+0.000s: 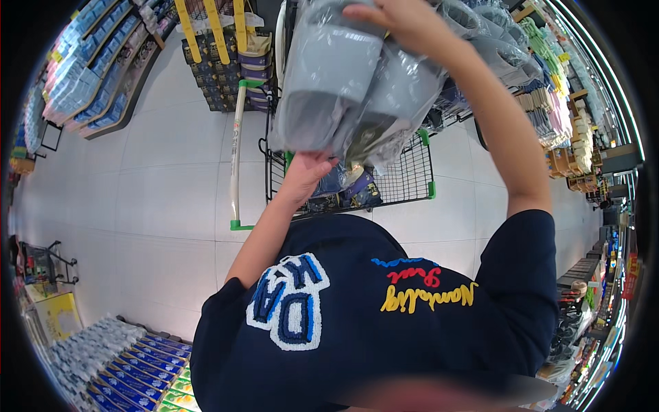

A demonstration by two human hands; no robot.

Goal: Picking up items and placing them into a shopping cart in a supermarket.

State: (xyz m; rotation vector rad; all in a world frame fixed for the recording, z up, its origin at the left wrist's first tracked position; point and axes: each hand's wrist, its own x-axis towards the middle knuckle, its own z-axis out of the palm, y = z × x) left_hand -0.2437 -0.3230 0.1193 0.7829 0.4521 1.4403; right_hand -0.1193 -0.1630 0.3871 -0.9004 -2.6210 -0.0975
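Observation:
Grey slippers point(329, 67) wrapped in clear plastic are held up over a shopping cart, in front of me. At their near end is my left hand point(311, 175), its fingers partly hidden beneath the wrapped sole and its thumb apart. My right hand point(399, 23) reaches across the far end and grips the top, with some fingers out of sight. Below the slippers, the black wire cart point(406, 180) with green corners holds dark patterned packages point(363, 193) and a blue plastic-wrapped item point(332, 183).
More wrapped grey slippers point(499, 54) hang at the upper right, near shelves of folded towels point(540, 116). Dark packages point(211, 72) are stacked beyond the cart handle point(237, 154). Shelving point(103, 67) stands on the left; blue boxes point(139, 371) lie at lower left.

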